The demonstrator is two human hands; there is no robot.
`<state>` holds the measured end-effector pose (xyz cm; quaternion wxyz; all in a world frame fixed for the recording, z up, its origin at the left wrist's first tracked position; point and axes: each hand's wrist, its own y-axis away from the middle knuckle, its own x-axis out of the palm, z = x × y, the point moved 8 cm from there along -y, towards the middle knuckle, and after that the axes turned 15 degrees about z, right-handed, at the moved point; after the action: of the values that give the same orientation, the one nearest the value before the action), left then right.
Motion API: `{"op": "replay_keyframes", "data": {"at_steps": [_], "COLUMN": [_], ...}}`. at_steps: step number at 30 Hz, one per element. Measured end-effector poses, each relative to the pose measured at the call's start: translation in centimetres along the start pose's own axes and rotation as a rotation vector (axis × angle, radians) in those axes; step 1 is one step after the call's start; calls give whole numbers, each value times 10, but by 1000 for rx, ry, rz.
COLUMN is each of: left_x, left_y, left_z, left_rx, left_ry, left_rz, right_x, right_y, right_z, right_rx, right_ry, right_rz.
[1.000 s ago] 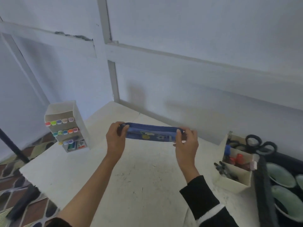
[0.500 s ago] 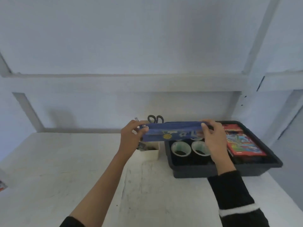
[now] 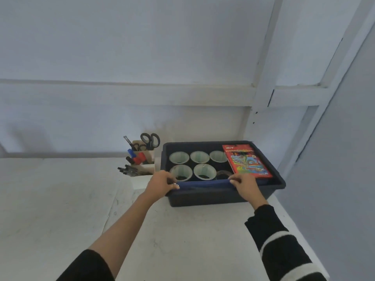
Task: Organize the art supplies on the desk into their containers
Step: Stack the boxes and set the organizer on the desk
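A long blue pencil pouch (image 3: 203, 184) lies level along the near rim of the dark bin (image 3: 278, 179), seen edge-on. My left hand (image 3: 161, 184) pinches its left end and my right hand (image 3: 244, 184) pinches its right end. Inside the bin stand several pale green cups (image 3: 199, 157), and a red box of colour pencils (image 3: 246, 161) leans at the right. The part of the pouch below the rim line blends with the bin wall.
A white desk organiser (image 3: 142, 159) left of the bin holds black scissors (image 3: 150, 140), markers and pens. The white desk (image 3: 60, 199) stretches to the left and toward me. A wall stands right behind the bin, and the desk ends just right of it.
Both hands carried the pouch from mid-desk to the right and lowered it to the bin's near rim. My view swung right, so the marker rack at the left left the frame.
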<state>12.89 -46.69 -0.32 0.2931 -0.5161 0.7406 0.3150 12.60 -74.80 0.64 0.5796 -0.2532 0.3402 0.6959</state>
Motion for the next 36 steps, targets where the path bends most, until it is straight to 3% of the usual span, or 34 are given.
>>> {"op": "replay_keyframes", "data": {"at_steps": [3,6,12,15,21,28,33,36], "left_x": [-1,-4,-24,-45,-100,-189,-241,-263], "left_y": [3,10,44,71,163,303,387,422], "left_z": [1,5,34,57,131,232,315,353], "left_rx": [13,51,72,4,-89,-253,-458,-548], "left_ry": [13,61,263,332,362,265,237,243], "left_rz": [-21,-50,-197,-287,-509,-929,-1168,-1231], "right_x": [9,14,35,63,158,296,381,420], "right_y": [-4,-4,2,3,5,34,52,54], "right_z": [1,8,76,118,219,361,455,501], "right_rx": [4,14,-115,-255,-545,-814,-913,-919], "right_ry": [73,169,465,449,371,207,104,0], "right_rz": [38,-28,-109,-90,123,357,519,591]}}
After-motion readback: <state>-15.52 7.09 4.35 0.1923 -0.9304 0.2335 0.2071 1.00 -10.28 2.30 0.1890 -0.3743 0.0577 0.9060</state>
